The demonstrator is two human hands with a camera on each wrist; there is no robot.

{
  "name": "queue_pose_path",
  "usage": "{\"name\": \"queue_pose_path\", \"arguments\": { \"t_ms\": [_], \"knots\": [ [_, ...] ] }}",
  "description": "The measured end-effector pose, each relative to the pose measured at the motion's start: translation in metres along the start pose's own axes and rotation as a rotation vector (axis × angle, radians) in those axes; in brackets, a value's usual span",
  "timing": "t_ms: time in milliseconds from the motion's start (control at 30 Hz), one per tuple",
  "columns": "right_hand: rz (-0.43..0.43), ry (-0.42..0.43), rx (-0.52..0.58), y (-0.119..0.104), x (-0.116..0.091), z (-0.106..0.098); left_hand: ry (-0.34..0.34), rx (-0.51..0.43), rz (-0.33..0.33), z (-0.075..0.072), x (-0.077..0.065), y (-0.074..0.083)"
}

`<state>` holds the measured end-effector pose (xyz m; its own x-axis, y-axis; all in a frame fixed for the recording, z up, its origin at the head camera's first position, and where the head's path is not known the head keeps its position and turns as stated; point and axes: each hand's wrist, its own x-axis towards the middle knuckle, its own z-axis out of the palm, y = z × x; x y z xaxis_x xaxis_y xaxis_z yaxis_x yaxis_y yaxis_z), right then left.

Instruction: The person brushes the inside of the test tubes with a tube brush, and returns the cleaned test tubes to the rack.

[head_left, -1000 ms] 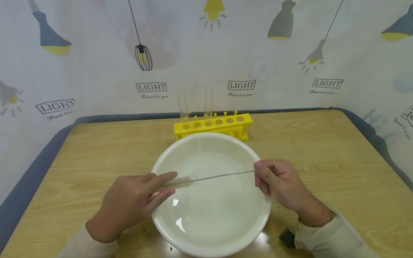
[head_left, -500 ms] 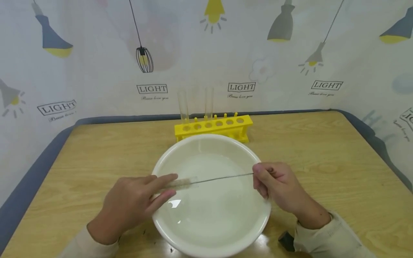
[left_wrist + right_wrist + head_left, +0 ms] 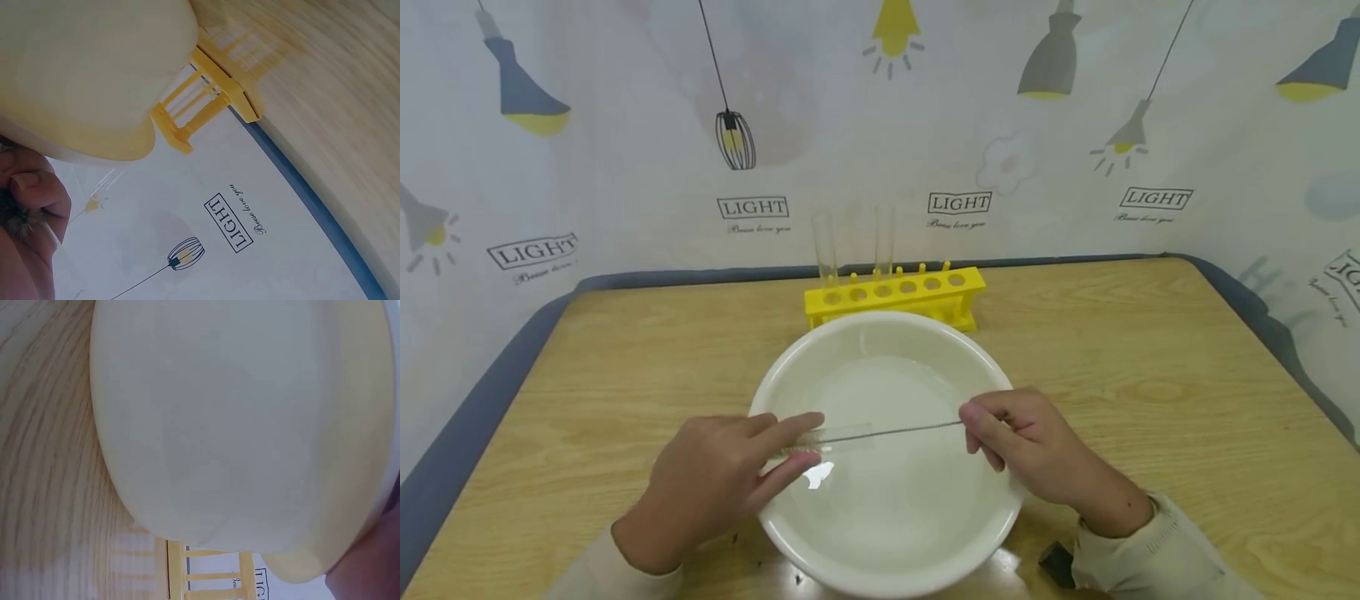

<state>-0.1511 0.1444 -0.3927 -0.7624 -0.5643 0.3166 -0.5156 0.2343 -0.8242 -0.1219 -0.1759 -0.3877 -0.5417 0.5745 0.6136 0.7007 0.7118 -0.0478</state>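
Note:
Over the white basin [image 3: 880, 320], which holds water, my left hand [image 3: 711, 479] grips a clear glass test tube [image 3: 857, 436] lying nearly level. A test tube brush [image 3: 917, 429] runs into the tube's mouth; its bristles are inside, partly hidden by the left fingers. My right hand [image 3: 1041, 450] pinches the end of the brush's twisted wire handle near the basin's right rim. In the left wrist view, curled left fingers [image 3: 47, 197] surround dark bristles [image 3: 19, 215]. Only a bit of the right hand [image 3: 369, 565] shows at the right wrist view's lower corner.
Behind the basin stands a yellow test tube rack [image 3: 895, 287] with two clear tubes upright in it, one being the left tube [image 3: 825, 250]. A small dark object [image 3: 1057, 565] lies by the right sleeve. A printed curtain [image 3: 880, 133] hangs behind the wooden table [image 3: 625, 358].
My right hand has moved left and slightly down, pushing the brush deeper into the tube. The bristles have slid from near the mouth to under the left fingers.

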Motion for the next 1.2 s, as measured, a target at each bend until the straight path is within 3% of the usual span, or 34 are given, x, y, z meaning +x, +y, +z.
{"name": "queue_pose_path", "arguments": {
  "t_ms": [500, 900, 1200],
  "knots": [
    [0.056, -0.073, -0.061, -0.0044, 0.0006, 0.0023, -0.016, 0.005, -0.003, -0.0016, 0.0005, -0.0012],
    [0.008, -0.115, -0.072, -0.0049, 0.0001, 0.0035, 0.002, 0.013, 0.019, 0.0001, 0.0008, -0.0007],
    [0.033, -0.116, -0.087, -0.0021, -0.0016, 0.0062, 0.004, 0.013, 0.029, 0.0008, -0.0003, 0.0011]
  ]
}}
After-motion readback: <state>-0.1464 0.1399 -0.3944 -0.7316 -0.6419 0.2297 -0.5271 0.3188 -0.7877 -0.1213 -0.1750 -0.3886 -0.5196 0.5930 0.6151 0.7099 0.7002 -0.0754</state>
